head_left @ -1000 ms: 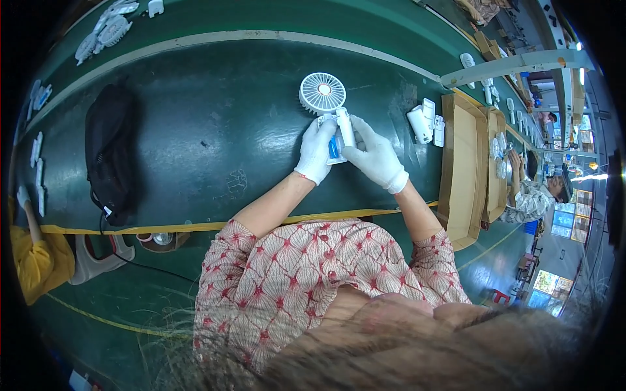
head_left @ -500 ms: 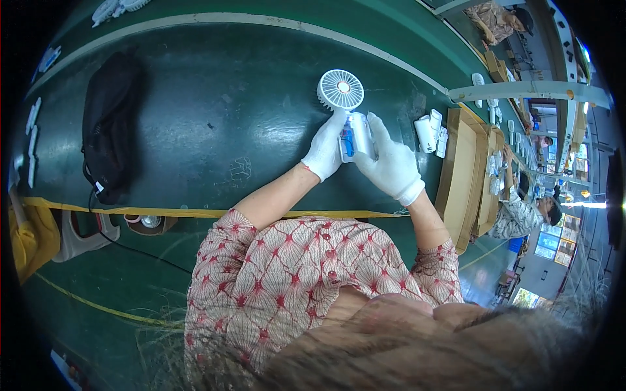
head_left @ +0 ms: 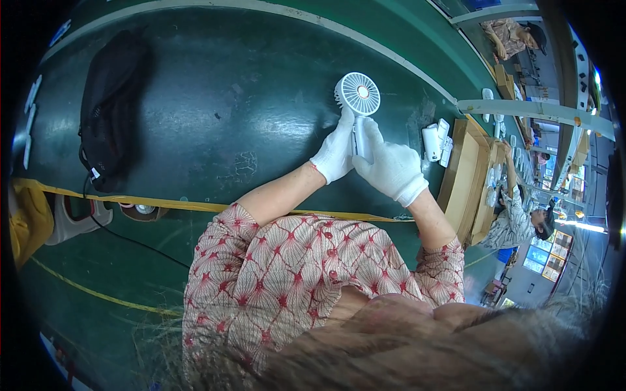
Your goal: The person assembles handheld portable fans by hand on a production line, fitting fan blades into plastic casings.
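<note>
Both my hands wear white gloves and meet at a white handheld fan point(head_left: 358, 96) over the green table. Its round grille with an orange-ringed hub points up and away from me. My left hand point(head_left: 335, 150) is closed round the left side of the handle, just below the grille. On the other side, my right hand point(head_left: 393, 167) presses a white handle cover point(head_left: 362, 138) against the handle, its thumb and fingers along it. Only a narrow dark gap shows between cover and handle. The inside of the handle is hidden, and so are some fingertips.
Several white plastic shells point(head_left: 433, 141) lie right of my hands, beside a cardboard tray point(head_left: 458, 173). A black elongated bag point(head_left: 112, 111) with a cable lies at the left. White parts point(head_left: 30, 133) rest at the far left. A co-worker point(head_left: 512, 218) reaches over the table at right.
The handle stood open with a blue part inside; now the white cover lies over it and hides that part. The fan has turned slightly and shifted right in the view.
</note>
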`<state>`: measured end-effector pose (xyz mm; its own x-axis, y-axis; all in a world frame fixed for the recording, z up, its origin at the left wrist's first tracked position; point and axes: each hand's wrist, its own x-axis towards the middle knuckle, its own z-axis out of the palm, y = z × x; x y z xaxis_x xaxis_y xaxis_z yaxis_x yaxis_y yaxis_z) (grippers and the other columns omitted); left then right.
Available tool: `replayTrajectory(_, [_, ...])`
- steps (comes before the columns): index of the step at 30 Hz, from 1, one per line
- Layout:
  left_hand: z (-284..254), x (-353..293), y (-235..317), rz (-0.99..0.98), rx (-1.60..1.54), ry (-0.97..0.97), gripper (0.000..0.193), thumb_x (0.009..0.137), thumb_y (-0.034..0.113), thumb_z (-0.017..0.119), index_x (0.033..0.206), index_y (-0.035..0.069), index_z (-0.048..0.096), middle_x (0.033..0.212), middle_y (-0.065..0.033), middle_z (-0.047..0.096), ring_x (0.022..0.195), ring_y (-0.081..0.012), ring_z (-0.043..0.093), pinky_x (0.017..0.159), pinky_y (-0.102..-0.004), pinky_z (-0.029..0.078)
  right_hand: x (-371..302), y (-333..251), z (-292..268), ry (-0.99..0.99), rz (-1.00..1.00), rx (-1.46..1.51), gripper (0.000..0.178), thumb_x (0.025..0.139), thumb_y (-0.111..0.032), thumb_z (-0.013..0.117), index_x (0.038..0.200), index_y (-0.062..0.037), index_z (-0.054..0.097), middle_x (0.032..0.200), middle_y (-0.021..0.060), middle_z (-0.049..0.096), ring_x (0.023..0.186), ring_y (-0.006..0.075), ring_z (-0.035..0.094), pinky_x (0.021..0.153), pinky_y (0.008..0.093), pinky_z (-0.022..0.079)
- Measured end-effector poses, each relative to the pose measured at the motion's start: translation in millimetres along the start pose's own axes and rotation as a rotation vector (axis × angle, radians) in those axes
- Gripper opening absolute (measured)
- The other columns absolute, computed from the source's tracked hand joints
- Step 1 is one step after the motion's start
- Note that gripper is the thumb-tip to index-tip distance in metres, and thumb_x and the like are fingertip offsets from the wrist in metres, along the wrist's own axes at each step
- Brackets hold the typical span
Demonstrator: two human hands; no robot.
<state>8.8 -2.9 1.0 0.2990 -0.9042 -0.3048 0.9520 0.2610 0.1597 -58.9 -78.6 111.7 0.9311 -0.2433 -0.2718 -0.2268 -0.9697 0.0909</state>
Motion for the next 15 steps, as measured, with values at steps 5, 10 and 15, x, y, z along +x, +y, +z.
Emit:
replayTrajectory(5, [-13,6,-4,-0.012,-0.003,-0.13,0.057,0.096,0.062,0.027,0.122,0.014,0.044,0.113,-0.006,0.053,0.104,-0.0196,0.054,0.095,-0.0351,0.043,-1,9,9,-0.059,-0.095,-0.018,0.085,0.077,-0.049,0.066,0.138,0.0013,0.036,0.065,0.0173,0.064,0.054,0.0321,0.064,0.05,0.0397,0.051])
replayTrajectory(10, [-16,7,-14,0.092,0.044,-0.175,0.035,0.096,0.038,0.054,0.116,0.01,0.046,0.107,-0.0058,0.054,0.099,-0.0157,0.055,0.09,-0.0333,0.046,-7,12,30,0.011,-0.143,-0.12,0.095,0.072,-0.056,0.069,0.135,0.006,0.035,0.072,0.0166,0.064,0.055,0.0287,0.064,0.047,0.0357,0.049])
replayTrajectory(15, [-18,8,-18,0.187,0.25,-0.14,0.034,0.095,0.027,0.058,0.119,0.009,0.041,0.11,-0.0073,0.054,0.102,-0.0185,0.056,0.092,-0.035,0.047,-9,26,54,0.031,-0.153,-0.058,0.094,0.07,-0.055,0.071,0.133,0.0052,0.036,0.077,0.0165,0.065,0.059,0.0292,0.065,0.05,0.0355,0.051])
